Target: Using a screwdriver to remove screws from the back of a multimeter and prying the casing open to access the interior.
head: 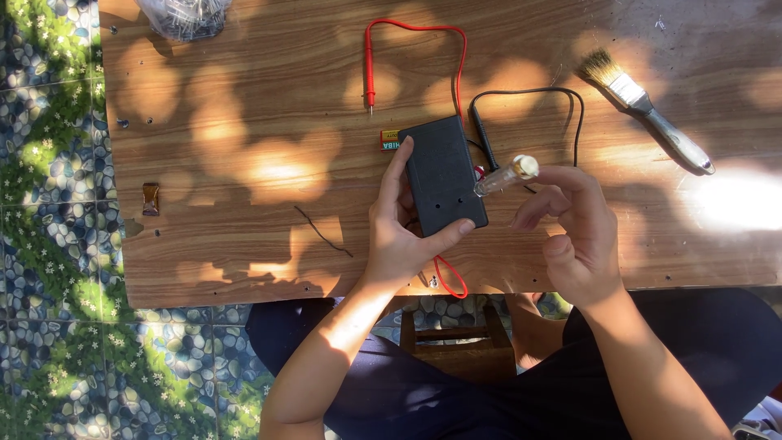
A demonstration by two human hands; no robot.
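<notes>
A black box-shaped meter [442, 173] lies face down on the wooden table [244, 98], and my left hand [399, 228] grips it from its left and lower edges. My right hand [574, 232] hovers just right of the meter, pinching a small screwdriver with a clear handle [507, 175] whose tip points down toward the meter's right edge. A red probe lead [415, 49] and a black probe lead [529, 102] run from the meter across the table. A small rectangular battery [390, 140] lies just left of the meter's top corner.
A paintbrush with a grey handle [648, 110] lies at the right. A clear plastic container [183, 16] stands at the top left. A small brown piece [151, 198] lies near the left edge, a thin dark wire [322, 232] beside my left hand. A wooden stool [456, 338] sits below the table.
</notes>
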